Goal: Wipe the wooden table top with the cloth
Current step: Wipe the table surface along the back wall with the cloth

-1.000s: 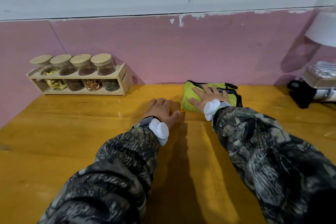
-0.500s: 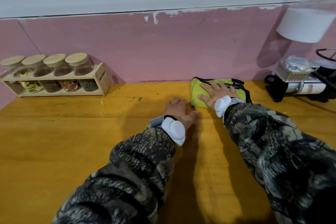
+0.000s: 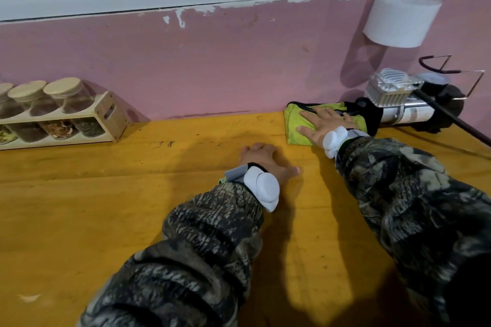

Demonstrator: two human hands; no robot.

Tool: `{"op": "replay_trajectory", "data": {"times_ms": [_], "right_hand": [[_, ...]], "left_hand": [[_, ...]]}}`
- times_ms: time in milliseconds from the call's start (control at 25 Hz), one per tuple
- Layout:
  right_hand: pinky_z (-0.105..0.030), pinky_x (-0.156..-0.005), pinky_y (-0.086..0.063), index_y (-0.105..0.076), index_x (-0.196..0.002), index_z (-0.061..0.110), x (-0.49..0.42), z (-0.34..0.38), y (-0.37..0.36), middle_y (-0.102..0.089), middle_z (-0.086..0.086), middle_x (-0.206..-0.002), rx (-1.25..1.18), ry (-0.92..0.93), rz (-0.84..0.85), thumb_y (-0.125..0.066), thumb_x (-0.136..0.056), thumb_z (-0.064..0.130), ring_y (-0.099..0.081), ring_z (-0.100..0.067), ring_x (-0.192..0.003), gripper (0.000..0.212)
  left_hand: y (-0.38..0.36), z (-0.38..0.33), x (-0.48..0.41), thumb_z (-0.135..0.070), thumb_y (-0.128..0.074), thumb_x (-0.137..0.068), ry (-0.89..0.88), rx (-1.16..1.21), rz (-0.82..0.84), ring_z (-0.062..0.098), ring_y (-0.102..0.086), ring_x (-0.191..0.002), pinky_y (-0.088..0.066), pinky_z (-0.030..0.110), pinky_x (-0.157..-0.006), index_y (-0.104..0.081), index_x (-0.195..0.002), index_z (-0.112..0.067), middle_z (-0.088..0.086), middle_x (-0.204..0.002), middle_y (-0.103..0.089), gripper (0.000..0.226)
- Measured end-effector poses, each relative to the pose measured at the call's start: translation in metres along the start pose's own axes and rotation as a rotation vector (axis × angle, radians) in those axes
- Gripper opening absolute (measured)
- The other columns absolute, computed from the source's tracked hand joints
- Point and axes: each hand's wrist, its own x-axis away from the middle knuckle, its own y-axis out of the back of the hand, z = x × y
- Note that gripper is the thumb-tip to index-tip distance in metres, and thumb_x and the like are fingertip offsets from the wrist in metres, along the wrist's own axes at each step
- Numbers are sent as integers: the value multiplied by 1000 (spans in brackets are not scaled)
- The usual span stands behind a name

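Note:
A folded yellow-green cloth with black trim [image 3: 296,125] lies on the wooden table top [image 3: 106,207] at the back, close to the pink wall. My right hand [image 3: 322,125] presses flat on the cloth with its fingers spread. My left hand [image 3: 264,160] rests palm down on the bare wood just left of and nearer than the cloth, holding nothing. Both wrists carry white devices, and both arms are in camouflage sleeves.
A wooden rack of spice jars [image 3: 55,117] stands against the wall at the back left. A metal air compressor with a black hose [image 3: 409,106] sits at the back right, touching the cloth's far edge. A white-based clear cylinder [image 3: 398,21] hangs above it.
My right hand has slid the cloth to the right along the back of the table, up to the compressor. My left hand has shifted right as well, and the view has turned right.

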Motion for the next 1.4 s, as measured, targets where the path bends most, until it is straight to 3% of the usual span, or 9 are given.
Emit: {"op": "replay_trajectory", "data": {"times_ms": [160,400,600,680,960,1160,1400], "right_hand": [[-53,-117,0,-7,-153,46,4,3,-1,-1,4,-166,4,0,2,-19,-92,73,-1,-24,-151,67],[-55,-117,1,-5,-152,47,25,8,-6,-2,3,-166,19,-2,-5,-16,-92,73,-2,-25,-151,67],[-56,-118,2,-3,-153,46,57,12,-9,1,3,-166,31,19,10,-15,-92,73,0,-26,-151,67],[-56,-118,2,-3,-153,46,67,13,-9,2,4,-166,23,25,20,-15,-92,74,0,-25,-151,68],[-53,-118,3,-6,-152,48,112,2,-17,0,6,-166,1,14,-3,-18,-92,74,0,-24,-151,66],[-52,-118,4,-8,-152,49,131,-15,-18,-1,6,-166,-26,43,-15,-18,-91,75,0,-23,-151,67],[-51,-118,6,-10,-152,50,148,-35,-19,-4,9,-165,-34,69,-15,-22,-91,74,-1,-19,-151,66]], "left_hand": [[-11,6,-3,-69,-57,-68,-10,5,-50,28,-20,-138,-15,41,-115,-34,-138,-24,2,-149,-29,87],[-17,8,-13,-74,-50,-62,-13,-15,-58,25,-22,-138,-9,42,-115,-36,-134,-26,2,-148,-31,88],[-26,8,-9,-76,-44,-69,43,-14,-58,30,-10,-140,-15,45,-113,-33,-136,-31,-3,-152,-22,82],[-30,5,-2,-75,-39,-74,50,-27,-84,31,-13,-137,-21,46,-109,-35,-134,-31,-2,-149,-26,75],[-37,-23,35,-45,-40,-93,36,-11,-215,34,-25,-130,-31,45,-105,-40,-132,-15,11,-143,-32,49],[-44,-46,44,-40,-53,-84,-61,49,-185,33,-30,-125,-39,43,-98,-41,-128,-23,6,-137,-36,49],[-53,-63,47,-41,-54,-77,-82,125,-157,32,-33,-125,-40,43,-97,-37,-131,-22,4,-140,-35,59]]}}
